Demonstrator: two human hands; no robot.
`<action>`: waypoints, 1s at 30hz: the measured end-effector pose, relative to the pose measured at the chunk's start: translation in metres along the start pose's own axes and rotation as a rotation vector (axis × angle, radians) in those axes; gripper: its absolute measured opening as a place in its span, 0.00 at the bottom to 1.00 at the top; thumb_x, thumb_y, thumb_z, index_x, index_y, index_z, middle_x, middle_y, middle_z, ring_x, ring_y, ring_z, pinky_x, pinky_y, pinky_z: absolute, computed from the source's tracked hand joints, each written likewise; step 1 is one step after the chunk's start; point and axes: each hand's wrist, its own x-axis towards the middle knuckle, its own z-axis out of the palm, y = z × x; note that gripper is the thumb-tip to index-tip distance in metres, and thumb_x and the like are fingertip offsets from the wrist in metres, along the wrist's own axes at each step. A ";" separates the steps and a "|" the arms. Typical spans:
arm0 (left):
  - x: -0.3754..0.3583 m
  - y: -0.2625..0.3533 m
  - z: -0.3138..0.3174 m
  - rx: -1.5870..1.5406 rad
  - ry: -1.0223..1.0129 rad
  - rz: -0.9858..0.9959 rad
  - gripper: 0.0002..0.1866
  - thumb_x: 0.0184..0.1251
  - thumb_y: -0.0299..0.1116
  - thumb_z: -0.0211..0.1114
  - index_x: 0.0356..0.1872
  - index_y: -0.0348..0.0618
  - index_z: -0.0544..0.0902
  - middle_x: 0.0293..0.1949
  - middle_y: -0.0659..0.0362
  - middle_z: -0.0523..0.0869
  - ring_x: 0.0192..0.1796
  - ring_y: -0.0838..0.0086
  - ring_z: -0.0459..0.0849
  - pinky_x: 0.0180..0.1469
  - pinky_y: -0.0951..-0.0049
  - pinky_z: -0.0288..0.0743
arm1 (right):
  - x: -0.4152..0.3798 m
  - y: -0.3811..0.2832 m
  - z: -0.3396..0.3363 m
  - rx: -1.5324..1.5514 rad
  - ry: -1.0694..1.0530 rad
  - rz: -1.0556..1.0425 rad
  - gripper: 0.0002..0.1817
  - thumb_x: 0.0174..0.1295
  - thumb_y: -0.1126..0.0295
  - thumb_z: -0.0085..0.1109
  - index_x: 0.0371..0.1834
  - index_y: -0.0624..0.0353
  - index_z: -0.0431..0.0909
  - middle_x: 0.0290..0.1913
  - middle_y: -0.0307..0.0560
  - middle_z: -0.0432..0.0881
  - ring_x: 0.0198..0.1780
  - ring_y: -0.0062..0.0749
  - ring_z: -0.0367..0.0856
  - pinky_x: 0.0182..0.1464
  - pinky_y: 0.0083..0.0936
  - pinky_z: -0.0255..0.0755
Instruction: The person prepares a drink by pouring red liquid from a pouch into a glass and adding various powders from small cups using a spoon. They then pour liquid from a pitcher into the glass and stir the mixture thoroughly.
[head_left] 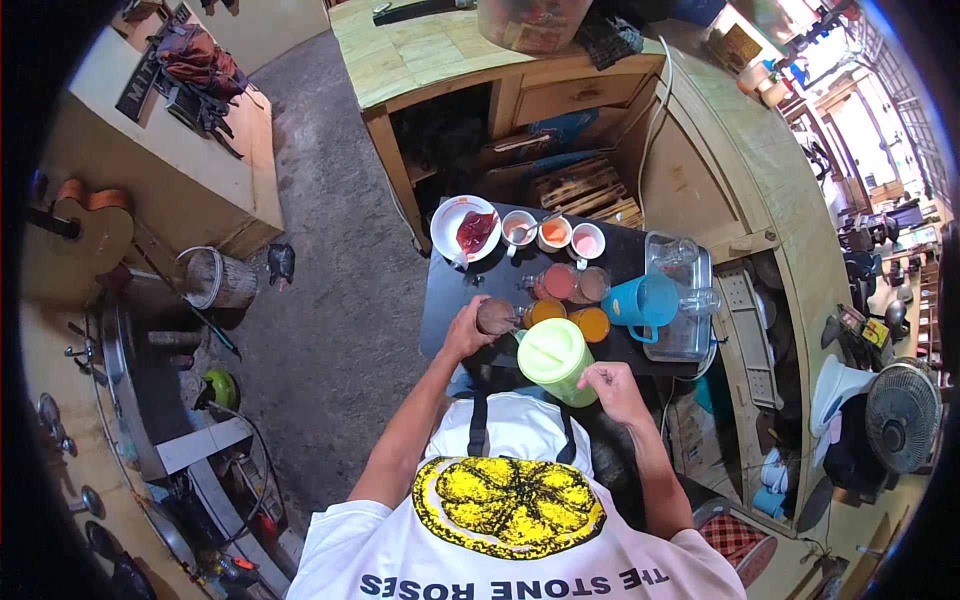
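Observation:
My left hand (468,328) is wrapped round a glass of brown drink (495,316) at the near left of the black table (450,290). Against the side of a lidded light-green pitcher (553,352) my right hand (612,390) is closed, apparently on its handle, which the fingers hide. The pitcher is beside the glass, near the table's front edge. Just beyond it are two glasses of orange drink (590,324), a glass of red drink (557,282) and another brown one (592,285). A blue pitcher (642,301) is to their right.
A white bowl (463,228) with a red packet and three small cups (554,233) line the table's far side. Glasses lie on a clear tray (678,335) at the right. Beyond stands a wooden counter (430,60). A fan (902,415) is at the far right.

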 end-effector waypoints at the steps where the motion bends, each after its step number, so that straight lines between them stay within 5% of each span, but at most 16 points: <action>1: 0.000 -0.002 0.001 0.000 -0.001 -0.004 0.47 0.38 0.30 0.83 0.66 0.49 0.70 0.54 0.47 0.84 0.60 0.47 0.81 0.62 0.54 0.75 | 0.000 0.001 0.000 0.002 0.002 -0.003 0.16 0.70 0.68 0.55 0.29 0.67 0.85 0.28 0.40 0.84 0.33 0.19 0.77 0.38 0.24 0.70; 30: -0.003 0.012 -0.005 -0.001 0.010 -0.012 0.43 0.42 0.32 0.83 0.64 0.51 0.71 0.52 0.48 0.84 0.57 0.49 0.82 0.60 0.55 0.76 | 0.001 -0.004 0.001 0.008 -0.019 0.029 0.16 0.72 0.68 0.54 0.30 0.68 0.86 0.30 0.41 0.85 0.34 0.19 0.78 0.39 0.23 0.70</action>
